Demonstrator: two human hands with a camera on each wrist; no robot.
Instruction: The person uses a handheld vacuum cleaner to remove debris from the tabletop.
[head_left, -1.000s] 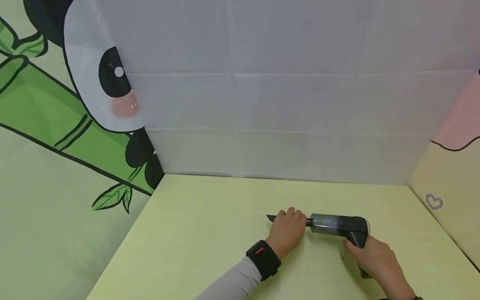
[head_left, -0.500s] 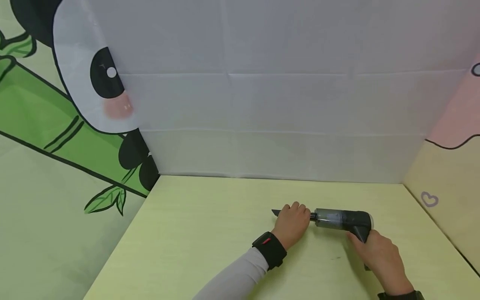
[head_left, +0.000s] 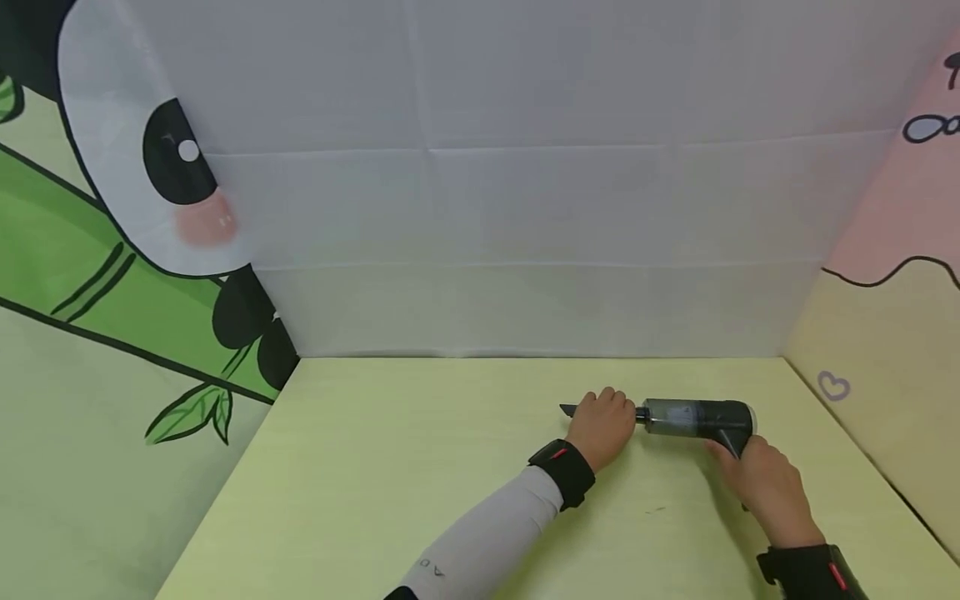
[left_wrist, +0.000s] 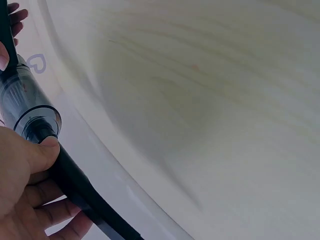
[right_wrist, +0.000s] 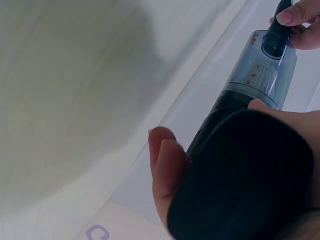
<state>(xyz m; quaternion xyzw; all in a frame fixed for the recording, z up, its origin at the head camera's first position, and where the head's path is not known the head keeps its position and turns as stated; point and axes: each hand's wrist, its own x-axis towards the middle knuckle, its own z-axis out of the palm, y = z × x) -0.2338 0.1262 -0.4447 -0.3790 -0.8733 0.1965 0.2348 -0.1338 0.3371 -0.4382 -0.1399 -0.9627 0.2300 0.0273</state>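
A handheld vacuum cleaner (head_left: 678,417) with a clear dust cup and a dark body is held over the yellow table, its slanted crevice nozzle (left_wrist: 75,182) pointing left. My right hand (head_left: 765,483) grips the pistol handle from below; the right wrist view shows the dark end of that handle (right_wrist: 245,175) large in front. Around the nozzle, just ahead of the dust cup (left_wrist: 37,102), my left hand (head_left: 602,429) curls its fingers, with the thumb along the top in the left wrist view. Small specks show inside the cup (right_wrist: 262,70) in the right wrist view.
The yellow tabletop (head_left: 420,467) spreads under both hands, with a small dark mark (head_left: 655,510) below the vacuum. A pale grey wall (head_left: 525,250) closes off the back. Printed side panels stand left (head_left: 75,467) and right (head_left: 885,350).
Both hands and the vacuum have shifted slightly up and to the right in the head view, while the head view itself has turned a little right. Both grips stay the same.
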